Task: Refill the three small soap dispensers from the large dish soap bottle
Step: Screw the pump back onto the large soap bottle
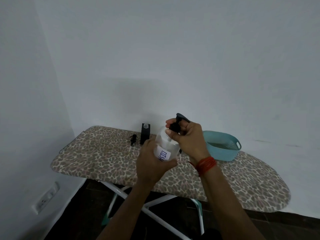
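Observation:
My left hand (152, 163) grips the clear large bottle (167, 144) round its body, tilted, above the ironing board; a white label reads "DISH". My right hand (186, 135) grips the black pump top (178, 122) at the bottle's neck. Behind the bottle stands a small black square dispenser (145, 134) with its neck open. Its black pump (133, 139) lies on the board to its left. Other dispensers are not visible.
The leopard-print ironing board (103, 158) stands against a white wall on white crossed legs. A teal plastic basket (221, 146) sits at the back right of the board. A wall socket (45, 199) is low on the left wall.

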### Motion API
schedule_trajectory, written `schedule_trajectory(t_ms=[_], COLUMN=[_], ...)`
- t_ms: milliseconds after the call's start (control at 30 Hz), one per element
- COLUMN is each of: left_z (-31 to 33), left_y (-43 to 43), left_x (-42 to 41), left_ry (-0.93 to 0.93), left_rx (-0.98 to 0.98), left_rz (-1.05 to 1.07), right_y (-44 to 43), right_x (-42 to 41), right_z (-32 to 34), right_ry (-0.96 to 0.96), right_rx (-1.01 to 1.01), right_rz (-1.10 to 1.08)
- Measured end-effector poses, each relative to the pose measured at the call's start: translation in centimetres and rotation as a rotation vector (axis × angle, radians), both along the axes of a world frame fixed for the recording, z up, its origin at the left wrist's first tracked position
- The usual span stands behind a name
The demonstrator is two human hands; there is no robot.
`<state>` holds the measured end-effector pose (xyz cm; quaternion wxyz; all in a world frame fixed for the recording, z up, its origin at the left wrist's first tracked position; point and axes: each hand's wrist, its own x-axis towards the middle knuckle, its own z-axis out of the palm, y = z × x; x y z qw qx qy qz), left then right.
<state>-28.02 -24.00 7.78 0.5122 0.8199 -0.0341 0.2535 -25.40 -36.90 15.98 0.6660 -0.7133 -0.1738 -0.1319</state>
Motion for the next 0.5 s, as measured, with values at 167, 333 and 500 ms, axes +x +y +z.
schedule_trajectory(t_ms=[167,333,500], left_z=[-2.0,-4.2,-7.0], left_y=[-0.6,0.0,0.5], left_x=[0.7,1.7,2.1], left_ry=[-0.159,-0.048,-0.003], left_rx=[0.036,-0.009,-0.075], left_rz=[0.015,0.016,0.150], right_y=[1.3,0.3,-0.2], right_x=[0.3,1.0,1.9], right_z=[-1.5,-0.8,-1.5], right_ry=[-0.015,0.002,-0.031], right_rx=[-0.014,0.061,-0.151], right_rz=[-0.135,-0.025,0.070])
